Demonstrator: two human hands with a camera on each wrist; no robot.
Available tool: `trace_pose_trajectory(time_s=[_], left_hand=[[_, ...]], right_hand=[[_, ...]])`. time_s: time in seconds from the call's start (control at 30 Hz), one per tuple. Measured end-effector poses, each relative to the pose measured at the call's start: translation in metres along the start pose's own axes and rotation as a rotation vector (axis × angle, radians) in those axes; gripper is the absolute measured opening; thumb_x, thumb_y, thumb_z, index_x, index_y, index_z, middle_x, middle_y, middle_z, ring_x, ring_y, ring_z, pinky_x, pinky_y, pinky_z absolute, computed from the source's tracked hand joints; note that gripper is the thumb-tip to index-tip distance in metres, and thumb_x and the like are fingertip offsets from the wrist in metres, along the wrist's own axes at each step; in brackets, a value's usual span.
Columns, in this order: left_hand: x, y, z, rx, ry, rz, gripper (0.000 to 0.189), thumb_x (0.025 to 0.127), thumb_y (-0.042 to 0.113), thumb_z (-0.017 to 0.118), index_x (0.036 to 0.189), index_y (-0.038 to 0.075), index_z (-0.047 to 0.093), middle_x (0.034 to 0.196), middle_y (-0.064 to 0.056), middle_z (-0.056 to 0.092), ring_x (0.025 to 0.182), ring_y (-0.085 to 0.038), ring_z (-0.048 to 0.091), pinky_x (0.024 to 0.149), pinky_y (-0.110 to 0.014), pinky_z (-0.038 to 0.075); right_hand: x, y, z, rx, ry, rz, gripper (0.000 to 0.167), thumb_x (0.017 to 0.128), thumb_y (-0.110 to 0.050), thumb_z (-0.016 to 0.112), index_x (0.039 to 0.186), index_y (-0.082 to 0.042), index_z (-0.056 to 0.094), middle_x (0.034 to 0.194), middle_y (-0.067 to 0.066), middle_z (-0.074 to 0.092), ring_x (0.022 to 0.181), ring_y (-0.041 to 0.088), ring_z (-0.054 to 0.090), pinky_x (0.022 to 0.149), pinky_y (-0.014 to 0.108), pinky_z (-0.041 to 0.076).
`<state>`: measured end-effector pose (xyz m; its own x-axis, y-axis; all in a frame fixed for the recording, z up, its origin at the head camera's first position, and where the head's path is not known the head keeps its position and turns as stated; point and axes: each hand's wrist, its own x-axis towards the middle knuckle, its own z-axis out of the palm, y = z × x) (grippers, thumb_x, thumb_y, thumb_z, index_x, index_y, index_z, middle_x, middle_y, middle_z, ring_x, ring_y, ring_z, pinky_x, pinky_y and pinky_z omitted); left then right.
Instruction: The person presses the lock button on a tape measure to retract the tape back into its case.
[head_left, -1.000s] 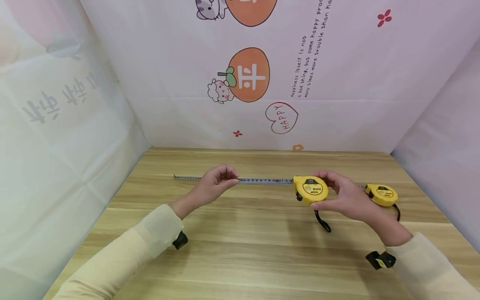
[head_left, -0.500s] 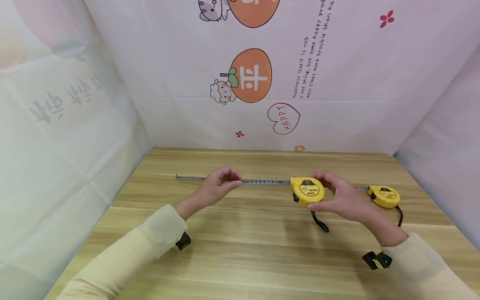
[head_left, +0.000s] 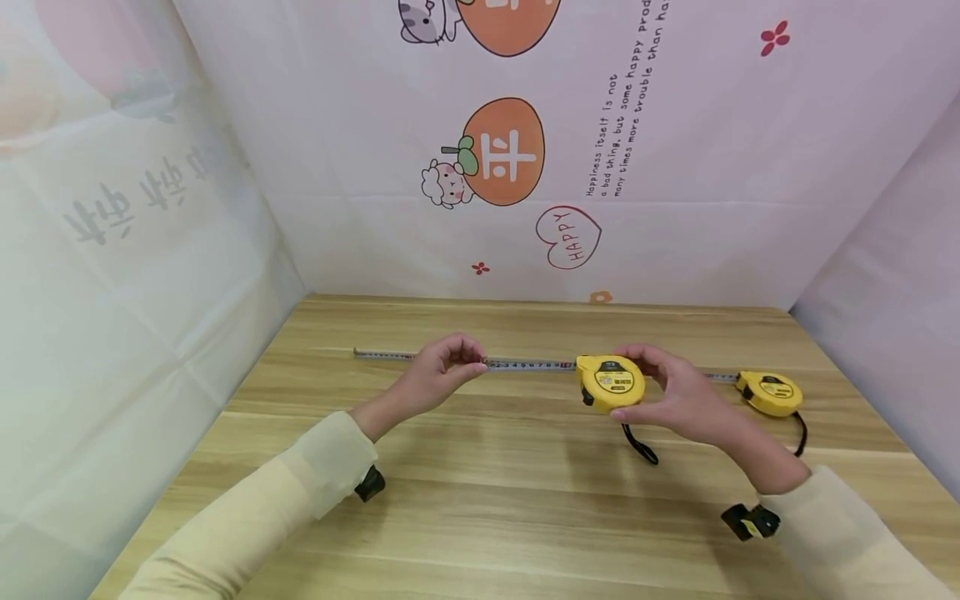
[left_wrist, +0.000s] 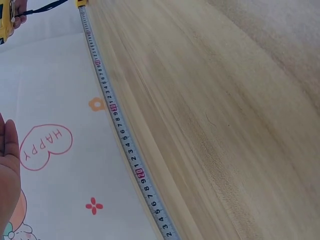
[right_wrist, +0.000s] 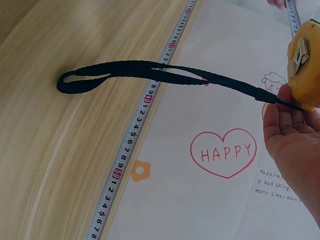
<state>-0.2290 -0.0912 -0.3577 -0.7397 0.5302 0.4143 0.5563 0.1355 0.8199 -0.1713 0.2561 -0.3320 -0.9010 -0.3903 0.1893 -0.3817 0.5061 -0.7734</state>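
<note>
**Yellow tape measure held above the surface, its blade pulled partly out**

The left hand pinches the blade near its free end between thumb and fingers. The right hand grips the tape measure from its right side, thumb at the lower edge, fingers behind the top. The blade runs nearly level between the two hands, and a black strap hangs below.

A second tape measure lies on the surface, to the right of the right hand, with a cord of its own. Its long blade stretches leftward near the back edge, passing behind both hands and ending beyond the left one; the right wrist view shows a red 50 on it.

Behind stands a white cloth printed with oranges, flowers and a "HAPPY" heart. Cream sleeves cover the forearms.
</note>
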Motion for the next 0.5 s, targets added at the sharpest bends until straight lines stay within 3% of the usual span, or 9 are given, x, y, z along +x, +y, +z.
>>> trace_pose_trajectory(time_s=[0.5], left_hand=[[0.0020,-0.0045,0.0033,-0.019,-0.005,0.012,0.008,0.095,0.005,0.062,0.103,0.001,0.061,0.094,-0.005,0.061,0.084,-0.020,0.056,0.073,-0.029,0.048]], right_hand=[[0.0037,0.0015,0.0050,0.002,0.001,-0.007,0.068,0.075,-0.018,0.086,0.130,0.000,0.049,0.123,0.009,0.057,0.107,0.022,0.055,0.090,0.016,0.041]])
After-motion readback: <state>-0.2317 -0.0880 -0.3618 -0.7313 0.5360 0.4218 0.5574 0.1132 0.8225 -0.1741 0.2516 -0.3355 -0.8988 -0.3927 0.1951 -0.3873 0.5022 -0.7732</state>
